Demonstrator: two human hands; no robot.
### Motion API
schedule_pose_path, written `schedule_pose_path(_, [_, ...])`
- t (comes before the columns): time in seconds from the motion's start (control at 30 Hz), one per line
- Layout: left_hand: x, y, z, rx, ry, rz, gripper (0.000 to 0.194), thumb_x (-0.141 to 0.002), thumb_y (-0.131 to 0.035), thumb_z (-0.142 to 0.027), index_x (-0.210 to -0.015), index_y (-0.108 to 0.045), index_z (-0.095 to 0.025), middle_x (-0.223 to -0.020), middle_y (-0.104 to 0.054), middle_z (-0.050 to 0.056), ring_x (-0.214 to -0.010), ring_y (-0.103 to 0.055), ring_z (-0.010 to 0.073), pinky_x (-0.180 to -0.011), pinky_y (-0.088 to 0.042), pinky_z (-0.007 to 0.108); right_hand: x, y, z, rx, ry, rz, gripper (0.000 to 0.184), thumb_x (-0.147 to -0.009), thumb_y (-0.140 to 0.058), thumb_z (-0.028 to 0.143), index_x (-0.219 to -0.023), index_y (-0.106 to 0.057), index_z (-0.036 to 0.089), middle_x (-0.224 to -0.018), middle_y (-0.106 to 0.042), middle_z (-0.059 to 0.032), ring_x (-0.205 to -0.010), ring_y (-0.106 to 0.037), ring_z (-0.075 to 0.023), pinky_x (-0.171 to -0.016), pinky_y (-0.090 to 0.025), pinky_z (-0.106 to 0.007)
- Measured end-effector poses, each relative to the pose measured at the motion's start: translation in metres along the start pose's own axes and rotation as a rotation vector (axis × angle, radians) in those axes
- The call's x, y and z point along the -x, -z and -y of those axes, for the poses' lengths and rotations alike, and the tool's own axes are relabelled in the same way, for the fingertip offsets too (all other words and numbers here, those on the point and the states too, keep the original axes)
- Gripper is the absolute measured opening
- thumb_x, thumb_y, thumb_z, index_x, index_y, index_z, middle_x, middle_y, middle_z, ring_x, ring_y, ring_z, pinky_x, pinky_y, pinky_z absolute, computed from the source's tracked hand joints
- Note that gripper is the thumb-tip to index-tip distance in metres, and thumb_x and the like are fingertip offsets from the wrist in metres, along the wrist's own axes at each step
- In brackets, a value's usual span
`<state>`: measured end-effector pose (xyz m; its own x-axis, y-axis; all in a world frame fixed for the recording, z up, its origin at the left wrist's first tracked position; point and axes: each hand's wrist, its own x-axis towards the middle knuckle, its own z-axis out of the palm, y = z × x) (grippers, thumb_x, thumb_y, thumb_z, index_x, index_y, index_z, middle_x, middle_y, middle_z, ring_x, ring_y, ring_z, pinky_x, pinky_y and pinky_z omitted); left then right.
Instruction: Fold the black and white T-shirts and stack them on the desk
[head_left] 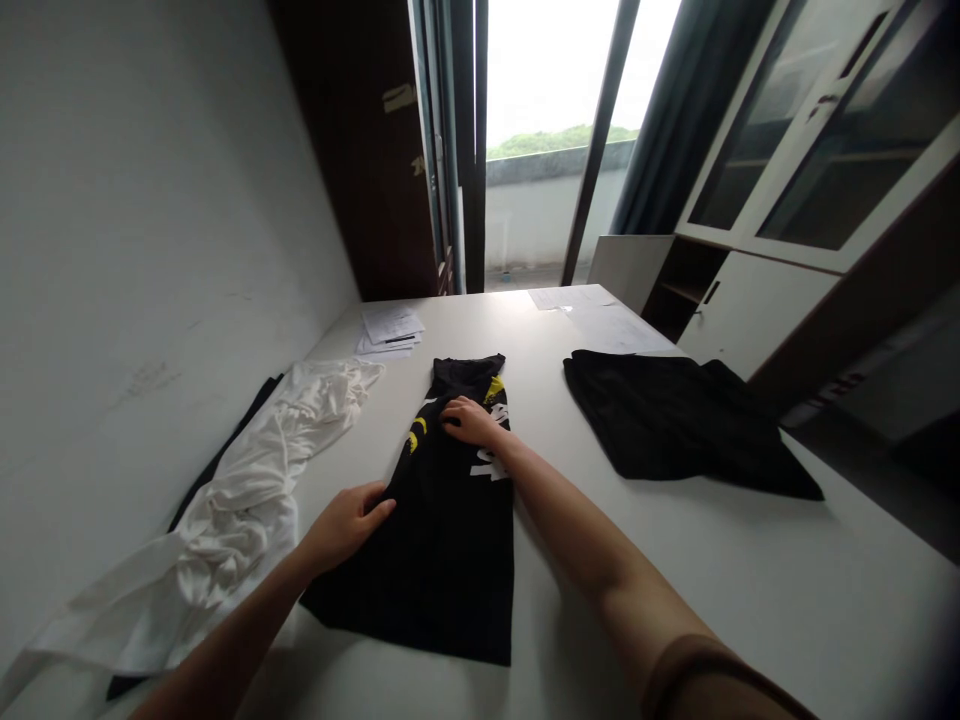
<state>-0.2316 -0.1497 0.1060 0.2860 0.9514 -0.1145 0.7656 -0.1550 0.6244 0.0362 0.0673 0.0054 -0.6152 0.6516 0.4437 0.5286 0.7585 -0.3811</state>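
Observation:
A black T-shirt [457,550] with yellow and white print lies lengthwise on the white table in front of me, folded narrow, its wider end toward me. My left hand [349,522] is at its left edge, with the cloth between thumb and fingers. Across the upper part of the shirt rests my right hand [470,420], palm down, its fingers lying on the printed cloth near the left side. The fingertips of the right hand are partly bent out of sight.
Along the wall on the left lies a rumpled white garment [255,480] over a dark one. Black folded clothing [675,415] lies to the right. Papers with a pen [390,332] are at the back left; more sheets [574,298] lie at the far edge. Cabinets [772,290] stand at right.

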Motion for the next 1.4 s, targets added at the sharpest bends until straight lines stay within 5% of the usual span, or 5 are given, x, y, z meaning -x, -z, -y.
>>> schedule_pose_path(0.23, [0.012, -0.028, -0.061, 0.130, -0.087, 0.119, 0.021, -0.092, -0.057, -0.038, -0.086, -0.048, -0.021, -0.074, -0.051, -0.005, -0.070, -0.046, 0.0131, -0.064, -0.034, 0.024, 0.001, -0.004, -0.001, 0.051, 0.029, 0.048, 0.023, -0.084, -0.071, 0.022, -0.107, -0.076, 0.023, -0.113, -0.072, -0.0075, -0.122, -0.056, -0.0283, -0.105, -0.041, -0.040])
schedule_pose_path(0.43, [0.026, -0.081, -0.087, -0.180, -0.212, 0.416, 0.019, -0.086, -0.066, -0.030, -0.105, -0.064, -0.028, -0.093, -0.072, -0.001, -0.082, -0.066, 0.0201, -0.069, -0.041, 0.026, 0.003, 0.012, -0.002, 0.034, -0.308, -0.210, 0.020, -0.094, -0.052, 0.018, -0.090, -0.071, 0.022, -0.092, -0.072, -0.0032, -0.093, -0.063, -0.0204, -0.093, -0.044, -0.032])
schedule_pose_path(0.6, [0.011, -0.082, -0.086, -0.188, -0.345, 0.510, 0.021, -0.092, -0.063, -0.045, -0.106, -0.069, -0.030, -0.086, -0.073, -0.002, -0.078, -0.068, 0.0185, -0.066, -0.042, 0.025, 0.005, 0.019, -0.001, 0.141, -0.473, -0.356, 0.025, -0.102, -0.048, 0.032, -0.107, -0.070, 0.022, -0.109, -0.069, -0.0081, -0.109, -0.056, -0.0245, -0.101, -0.040, -0.035])
schedule_pose_path(0.93, [-0.093, -0.081, -0.039, -0.366, -0.353, -0.147, 0.024, -0.092, -0.063, -0.031, -0.114, -0.065, -0.023, -0.134, -0.059, 0.011, -0.130, -0.051, 0.0290, -0.112, -0.041, 0.046, 0.006, 0.009, -0.011, 0.281, -0.801, -0.248, 0.050, -0.099, -0.055, 0.050, -0.142, -0.057, 0.025, -0.134, -0.057, -0.0160, -0.125, -0.049, -0.0316, -0.104, -0.037, -0.043])
schedule_pose_path(1.4, [-0.096, -0.103, -0.024, -0.418, -0.334, -0.037, 0.064, -0.096, -0.056, -0.054, -0.154, -0.045, -0.030, -0.168, -0.030, 0.008, -0.157, -0.018, 0.0321, -0.127, -0.009, 0.063, 0.007, 0.019, -0.037, 0.111, -0.790, -0.462, 0.027, -0.096, -0.044, 0.018, -0.111, -0.067, 0.023, -0.112, -0.060, -0.0079, -0.091, -0.060, -0.0205, -0.088, -0.044, -0.032])
